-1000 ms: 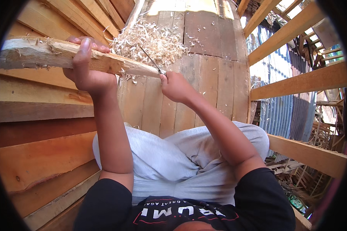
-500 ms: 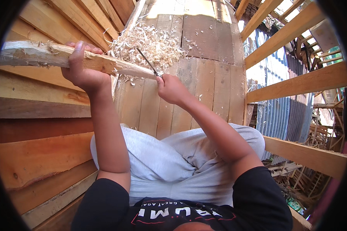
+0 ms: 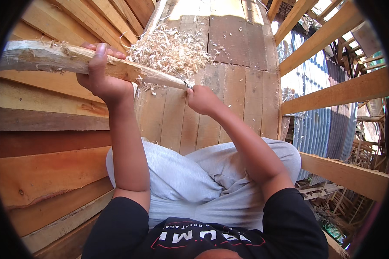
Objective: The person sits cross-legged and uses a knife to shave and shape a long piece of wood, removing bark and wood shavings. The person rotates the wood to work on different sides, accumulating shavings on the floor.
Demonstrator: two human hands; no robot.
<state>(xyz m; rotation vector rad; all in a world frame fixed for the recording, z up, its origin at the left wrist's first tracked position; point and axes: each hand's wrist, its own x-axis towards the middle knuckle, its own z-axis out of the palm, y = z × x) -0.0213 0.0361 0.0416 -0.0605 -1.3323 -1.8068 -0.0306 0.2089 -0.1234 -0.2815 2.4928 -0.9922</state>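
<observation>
My left hand (image 3: 103, 82) is wrapped around a long, rough-hewn piece of wood (image 3: 43, 58), thick at the left and tapering toward the right. Its bark is gone and the surface carries loose slivers. At the thin end, my right hand (image 3: 204, 100) is closed on a knife, with the handle hidden in the fingers. Only a thin, faint line of the dark blade (image 3: 183, 79) shows, right beside the tip of the wood. Whether the edge touches the wood I cannot tell.
A heap of pale curled shavings (image 3: 170, 52) lies on the plank floor (image 3: 194, 125) beyond the wood. Stacked boards (image 3: 47, 177) line the left side. Wooden rails (image 3: 337, 93) run along the right, with corrugated metal sheets (image 3: 311, 129) behind them. My crossed legs are below.
The knife blade has turned, so it shows as a thin line instead of a long dark strip. The whole view has shifted slightly; both grips stay the same.
</observation>
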